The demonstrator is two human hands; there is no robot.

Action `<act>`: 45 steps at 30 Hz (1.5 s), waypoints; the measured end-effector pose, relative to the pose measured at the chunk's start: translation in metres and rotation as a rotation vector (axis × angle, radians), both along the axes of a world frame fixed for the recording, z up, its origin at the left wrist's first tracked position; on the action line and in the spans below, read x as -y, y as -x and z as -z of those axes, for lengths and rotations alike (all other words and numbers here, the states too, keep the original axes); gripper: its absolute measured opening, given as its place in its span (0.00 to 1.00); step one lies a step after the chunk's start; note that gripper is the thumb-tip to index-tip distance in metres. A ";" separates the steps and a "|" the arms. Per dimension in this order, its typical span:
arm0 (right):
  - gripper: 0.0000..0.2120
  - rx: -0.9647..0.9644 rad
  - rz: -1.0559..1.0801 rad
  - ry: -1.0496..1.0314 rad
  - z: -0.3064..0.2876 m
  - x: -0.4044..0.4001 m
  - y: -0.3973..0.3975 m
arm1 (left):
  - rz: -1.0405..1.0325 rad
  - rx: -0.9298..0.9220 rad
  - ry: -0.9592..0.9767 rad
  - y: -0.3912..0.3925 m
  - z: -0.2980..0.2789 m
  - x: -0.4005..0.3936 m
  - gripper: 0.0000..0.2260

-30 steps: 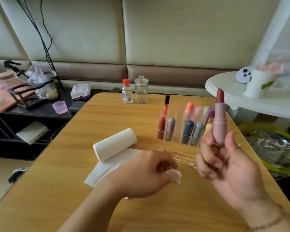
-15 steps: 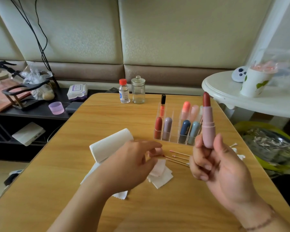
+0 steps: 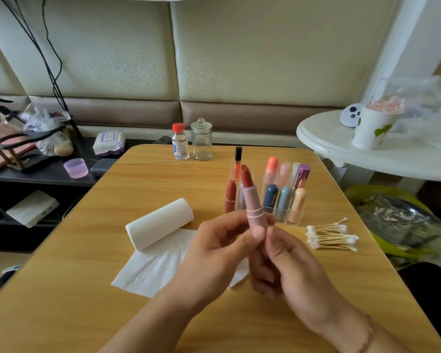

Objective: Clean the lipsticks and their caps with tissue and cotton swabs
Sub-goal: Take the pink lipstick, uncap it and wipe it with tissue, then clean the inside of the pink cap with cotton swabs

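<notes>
Item: uncapped pink lipstick, bullet extended, upright, above worktop. Grip: right hand curled round base; left hand apparently pinching barrel. Tissue beneath grip. Risk: squeezing or twisting may snap or smear the exposed bullet.

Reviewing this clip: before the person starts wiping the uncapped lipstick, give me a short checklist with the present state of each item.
1. Lipstick uncapped, bullet exposed: ok.
2. Lipstick held firmly: ok; left hand and right hand both grip its pink base.
3. Tissue in a hand for wiping: not ok; the loose tissue sheet lies on the table beside the tissue roll.
4. Cotton swabs available: ok; piled on the table right of the hands, untouched.
5. Removed cap located: cannot tell; not visible.
6. Other lipsticks out of the way: ok; standing in the clear organizer.
</notes>
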State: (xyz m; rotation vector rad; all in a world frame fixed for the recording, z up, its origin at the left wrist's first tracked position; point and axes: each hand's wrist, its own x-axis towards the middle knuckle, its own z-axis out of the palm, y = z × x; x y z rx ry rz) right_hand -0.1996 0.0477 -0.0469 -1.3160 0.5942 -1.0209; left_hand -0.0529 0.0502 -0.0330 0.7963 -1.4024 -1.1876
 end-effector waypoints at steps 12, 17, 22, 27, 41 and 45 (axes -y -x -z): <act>0.10 -1.464 0.759 0.364 -0.014 0.062 0.116 | -0.154 -0.082 -0.091 -0.006 0.008 0.013 0.14; 0.08 -1.467 0.532 0.345 -0.007 0.067 0.106 | -0.131 -0.062 -0.095 -0.007 0.007 0.011 0.13; 0.08 -1.329 0.562 0.386 -0.004 0.067 0.106 | -0.123 -0.068 -0.126 -0.009 0.007 0.012 0.13; 0.06 -1.301 0.521 0.468 -0.001 0.067 0.103 | -0.116 -0.073 -0.144 -0.008 0.008 0.012 0.12; 0.10 -0.822 0.599 0.781 -0.009 0.052 0.081 | -0.075 -0.068 -0.179 -0.007 0.010 0.011 0.14; 0.15 -0.798 0.643 0.780 -0.008 0.049 0.077 | -0.076 -0.076 -0.170 -0.007 0.009 0.011 0.14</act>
